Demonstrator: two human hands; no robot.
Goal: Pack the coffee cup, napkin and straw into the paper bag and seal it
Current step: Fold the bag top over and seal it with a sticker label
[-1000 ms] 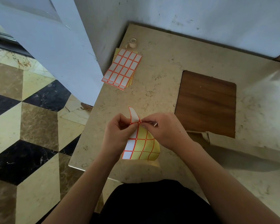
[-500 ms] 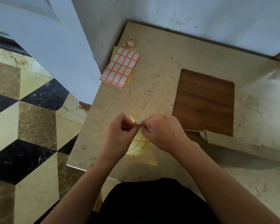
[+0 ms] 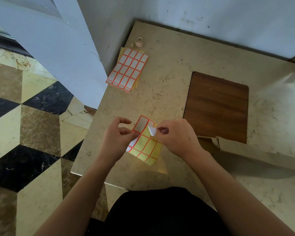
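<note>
- The right hand (image 3: 175, 135) pinches a white label (image 3: 152, 130) half lifted from the sticker sheet (image 3: 146, 145); the left hand (image 3: 117, 138) pinches the sheet's left edge and keeps it above the worktop (image 3: 169, 99).
- The label may well curl and stick to itself or to a finger, since its adhesive side is bare as it lifts.
- A hard pull could tear the label or slip the sheet from the left grip.
- The paper bag (image 3: 255, 155) lies flat just to the right; cup, napkin and straw are not visible.
- The hands work near the worktop's front-left corner, so a dropped sheet could fall to the floor.
- Room is open rightward; the spare sheets (image 3: 128, 69) and tape roll (image 3: 139, 42) sit well apart by the wall.
</note>
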